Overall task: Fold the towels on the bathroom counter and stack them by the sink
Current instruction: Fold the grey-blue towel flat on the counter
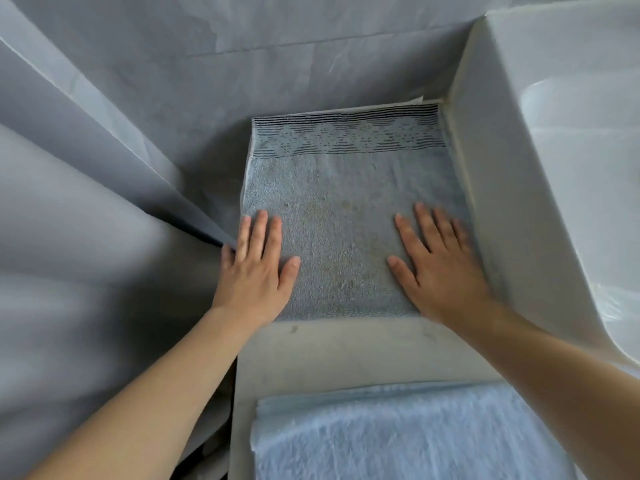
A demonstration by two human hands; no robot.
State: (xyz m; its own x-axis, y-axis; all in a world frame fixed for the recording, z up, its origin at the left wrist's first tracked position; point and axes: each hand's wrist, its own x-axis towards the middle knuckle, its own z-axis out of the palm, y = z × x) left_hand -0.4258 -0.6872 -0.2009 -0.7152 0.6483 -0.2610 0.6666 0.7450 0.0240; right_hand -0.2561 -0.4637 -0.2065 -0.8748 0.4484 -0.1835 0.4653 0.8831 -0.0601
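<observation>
A home bathroom: grey marble-look wall tiles [277,39], a white ceramic sink [571,140] beside a narrow pale counter [346,351], and terry towels [346,220] lying on that counter.

Grey tiled wall [277,46] from 10 to 1 o'clock; grey curtain [69,220] hanging in folds at 9 o'clock.

grey-blue towel [341,216] is lying flat and folded on the counter [346,348], far edge with its dark striped diamond band sitting against the wall, right edge running just beside the sink [540,188]. lighter blue towel [408,434] is lying folded nearer the camera, apart from it.
</observation>
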